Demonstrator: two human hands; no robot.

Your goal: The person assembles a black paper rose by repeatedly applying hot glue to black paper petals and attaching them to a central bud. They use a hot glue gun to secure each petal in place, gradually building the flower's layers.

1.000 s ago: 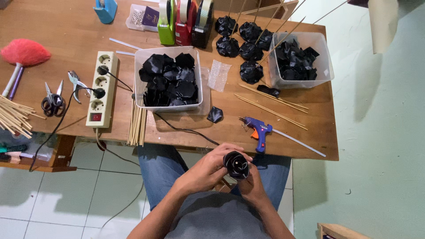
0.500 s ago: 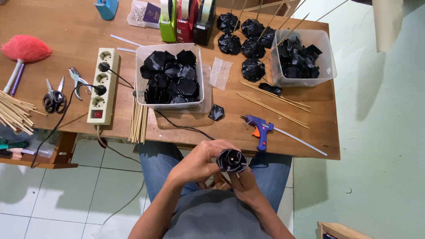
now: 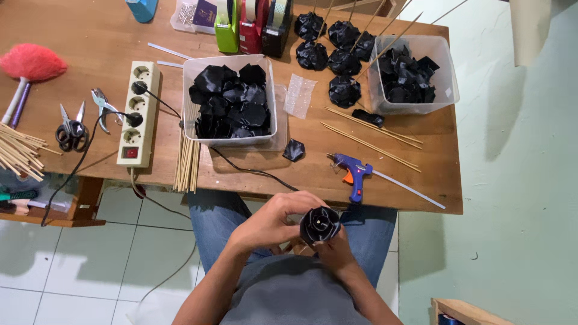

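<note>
Over my lap, below the table's front edge, both hands hold a black ribbon rose. My left hand wraps around its left side with fingers curled over the petals. My right hand grips it from underneath. On the wooden table a blue glue gun lies just above my hands, with a single black petal piece beside it. A clear tub full of black petals stands in the middle.
A second clear tub of black pieces and finished black roses on sticks sit at the back right. Loose skewers, a power strip, scissors, pliers, a skewer bundle, tape dispensers and a pink duster lie around.
The rose and both hands have shifted slightly, and the rose has been turned in my fingers. The view has moved a little; things on the table stay put.
</note>
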